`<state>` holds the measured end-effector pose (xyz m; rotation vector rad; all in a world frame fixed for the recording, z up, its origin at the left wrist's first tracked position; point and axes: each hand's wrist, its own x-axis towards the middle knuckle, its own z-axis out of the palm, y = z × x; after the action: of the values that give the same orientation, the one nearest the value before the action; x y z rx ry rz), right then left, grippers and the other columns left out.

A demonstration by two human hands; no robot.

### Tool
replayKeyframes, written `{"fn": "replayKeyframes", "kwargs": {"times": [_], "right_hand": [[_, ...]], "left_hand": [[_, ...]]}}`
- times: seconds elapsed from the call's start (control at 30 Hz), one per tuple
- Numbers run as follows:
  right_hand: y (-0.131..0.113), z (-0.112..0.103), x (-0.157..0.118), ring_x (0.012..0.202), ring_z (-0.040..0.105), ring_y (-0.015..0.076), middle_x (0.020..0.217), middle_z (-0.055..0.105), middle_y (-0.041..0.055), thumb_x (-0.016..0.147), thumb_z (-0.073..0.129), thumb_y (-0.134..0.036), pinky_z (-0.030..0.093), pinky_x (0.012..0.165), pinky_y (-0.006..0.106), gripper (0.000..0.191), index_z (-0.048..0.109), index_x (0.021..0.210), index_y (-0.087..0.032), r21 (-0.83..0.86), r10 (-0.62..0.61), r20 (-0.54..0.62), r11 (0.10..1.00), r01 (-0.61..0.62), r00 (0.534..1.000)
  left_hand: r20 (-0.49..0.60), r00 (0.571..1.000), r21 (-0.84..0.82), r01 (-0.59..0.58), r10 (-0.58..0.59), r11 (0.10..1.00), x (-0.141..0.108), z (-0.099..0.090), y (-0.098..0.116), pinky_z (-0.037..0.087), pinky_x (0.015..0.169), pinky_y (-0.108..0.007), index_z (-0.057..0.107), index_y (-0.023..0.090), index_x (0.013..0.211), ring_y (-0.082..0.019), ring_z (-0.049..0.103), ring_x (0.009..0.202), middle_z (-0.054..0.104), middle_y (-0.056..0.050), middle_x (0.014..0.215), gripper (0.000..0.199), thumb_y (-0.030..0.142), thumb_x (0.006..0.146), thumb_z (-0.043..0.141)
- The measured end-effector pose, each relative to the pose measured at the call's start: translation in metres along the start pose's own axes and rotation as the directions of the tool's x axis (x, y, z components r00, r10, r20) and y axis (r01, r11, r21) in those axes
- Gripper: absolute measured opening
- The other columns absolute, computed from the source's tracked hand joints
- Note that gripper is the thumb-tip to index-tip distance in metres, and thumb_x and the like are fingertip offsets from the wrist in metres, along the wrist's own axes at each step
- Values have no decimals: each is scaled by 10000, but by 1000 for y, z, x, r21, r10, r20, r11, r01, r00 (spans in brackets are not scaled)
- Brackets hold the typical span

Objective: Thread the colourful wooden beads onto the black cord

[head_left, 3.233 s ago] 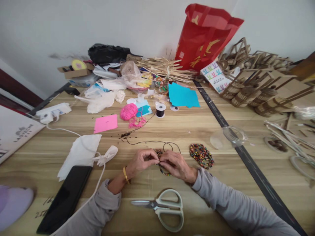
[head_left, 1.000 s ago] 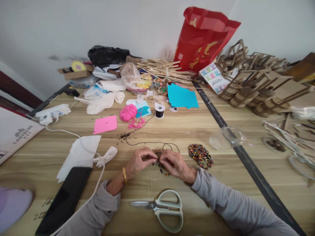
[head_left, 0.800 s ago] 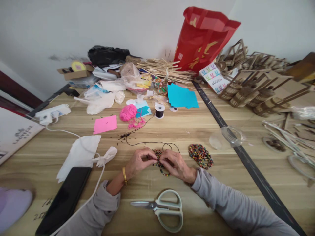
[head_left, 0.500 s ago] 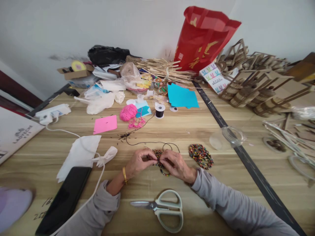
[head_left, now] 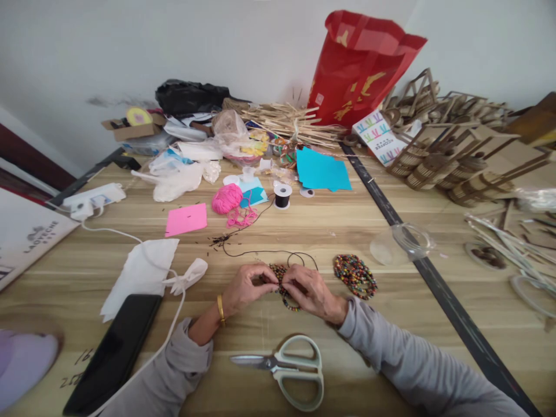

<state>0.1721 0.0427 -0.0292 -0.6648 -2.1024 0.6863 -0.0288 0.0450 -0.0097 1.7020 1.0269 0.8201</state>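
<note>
My left hand point(head_left: 251, 285) and my right hand point(head_left: 309, 289) meet over the table, thumbs and forefingers pinched close together on a thin black cord point(head_left: 256, 251). The cord runs from the hands in loose loops back to a white spool of black cord point(head_left: 282, 197). Beneath and between my fingers lies a strand of multicoloured beads point(head_left: 292, 303), partly hidden by both hands. Just right of my right hand rests a coiled pile of bead strings point(head_left: 355, 276). Scissors with pale green handles point(head_left: 299, 370) lie nearer to me, blades pointing left.
On the left are a black phone point(head_left: 113, 353), a white paper sheet point(head_left: 139, 275) and a white cable point(head_left: 176, 330). Pink yarn point(head_left: 226, 199), a pink card point(head_left: 186, 219) and blue sheets point(head_left: 324, 169) lie farther back. A red bag point(head_left: 360, 69) and small woven baskets point(head_left: 434, 168) stand behind right.
</note>
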Motion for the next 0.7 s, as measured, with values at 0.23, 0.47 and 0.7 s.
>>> {"fn": "replayKeyframes", "kwargs": {"times": [0.23, 0.47, 0.7], "right_hand": [[0, 0, 0, 691, 534, 149, 751, 580, 50, 923, 487, -187, 440, 621, 252, 76, 539, 870, -176, 14, 8, 9, 1000, -8, 1000], [0, 0, 0, 690, 536, 153, 750, 582, 51, 926, 482, -191, 442, 620, 255, 77, 535, 872, -179, 4, 0, 10, 1000, 0, 1000], [0, 0, 0, 688, 536, 152, 745, 579, 49, 925, 481, -187, 440, 618, 250, 81, 536, 866, -180, 3, 7, 2, 1000, -7, 1000]], "left_hand": [[14, 1000, 20, 6, -7, 1000, 0, 0, 2, 480, 680, -258, 688, 130, 725, -158, 622, 691, 687, -49, 721, 63, 190, 714, 700], [-6, 1000, -13, 9, -9, 1000, 0, 0, -1, 486, 675, -254, 690, 133, 728, -156, 618, 700, 681, -49, 726, 82, 213, 715, 704], [-7, 1000, 2, 4, -4, 1000, 0, -1, 2, 487, 672, -250, 693, 137, 727, -157, 618, 710, 681, -51, 728, 74, 211, 718, 698]]}}
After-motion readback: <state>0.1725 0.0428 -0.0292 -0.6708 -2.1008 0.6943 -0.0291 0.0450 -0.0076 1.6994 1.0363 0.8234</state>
